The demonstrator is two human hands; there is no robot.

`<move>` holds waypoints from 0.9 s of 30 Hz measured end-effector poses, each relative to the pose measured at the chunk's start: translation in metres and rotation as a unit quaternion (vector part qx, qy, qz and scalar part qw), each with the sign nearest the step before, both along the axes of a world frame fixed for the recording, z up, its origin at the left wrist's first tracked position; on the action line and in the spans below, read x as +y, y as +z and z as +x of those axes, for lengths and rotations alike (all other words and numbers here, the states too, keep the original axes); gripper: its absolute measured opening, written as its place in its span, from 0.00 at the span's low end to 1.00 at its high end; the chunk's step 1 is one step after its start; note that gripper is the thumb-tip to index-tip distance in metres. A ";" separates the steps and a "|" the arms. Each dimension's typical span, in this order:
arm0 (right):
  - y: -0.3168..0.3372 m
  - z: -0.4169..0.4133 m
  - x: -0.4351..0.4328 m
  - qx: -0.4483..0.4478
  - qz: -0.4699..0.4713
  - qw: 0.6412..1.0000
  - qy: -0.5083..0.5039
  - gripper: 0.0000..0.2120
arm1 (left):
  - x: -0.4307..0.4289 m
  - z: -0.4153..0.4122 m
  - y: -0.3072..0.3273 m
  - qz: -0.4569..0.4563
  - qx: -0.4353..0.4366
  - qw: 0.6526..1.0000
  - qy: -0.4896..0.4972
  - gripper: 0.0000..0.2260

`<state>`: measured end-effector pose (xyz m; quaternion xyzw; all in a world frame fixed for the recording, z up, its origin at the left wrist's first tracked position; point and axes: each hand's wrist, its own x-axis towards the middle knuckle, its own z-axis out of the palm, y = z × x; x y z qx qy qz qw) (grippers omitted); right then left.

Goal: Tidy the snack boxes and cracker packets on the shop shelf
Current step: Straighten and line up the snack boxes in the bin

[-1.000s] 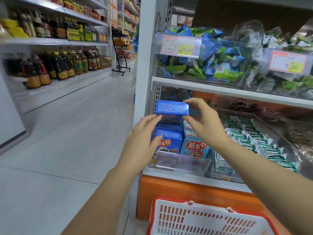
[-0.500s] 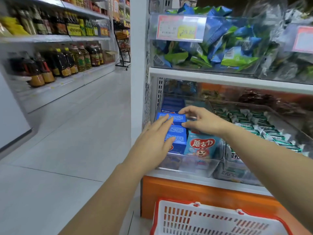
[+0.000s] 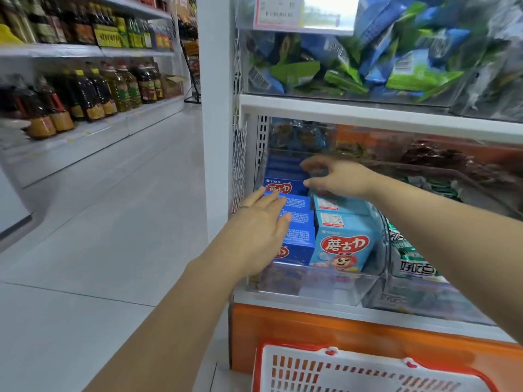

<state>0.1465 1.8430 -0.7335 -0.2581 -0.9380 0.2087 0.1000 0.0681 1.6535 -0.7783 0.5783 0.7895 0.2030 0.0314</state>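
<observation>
I'm seating the lifted blue box back in its row, one step tidier — left hand pressing flat, fingers straight; right hand curling over rear boxes, grip unclear.

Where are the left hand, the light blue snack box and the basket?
left hand (image 3: 254,227), head view, back of the hand.
light blue snack box (image 3: 342,246), head view, front face.
basket (image 3: 368,362), head view, white rim.

I am looking into a shop aisle; bottled oils line the far shelves; a price tag fronts snack bins; a shopping basket sits below.
</observation>
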 end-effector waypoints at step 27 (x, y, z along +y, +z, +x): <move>0.034 0.120 -0.112 0.321 0.170 0.931 0.040 0.20 | -0.053 0.041 0.034 0.254 -0.093 0.961 0.054 0.27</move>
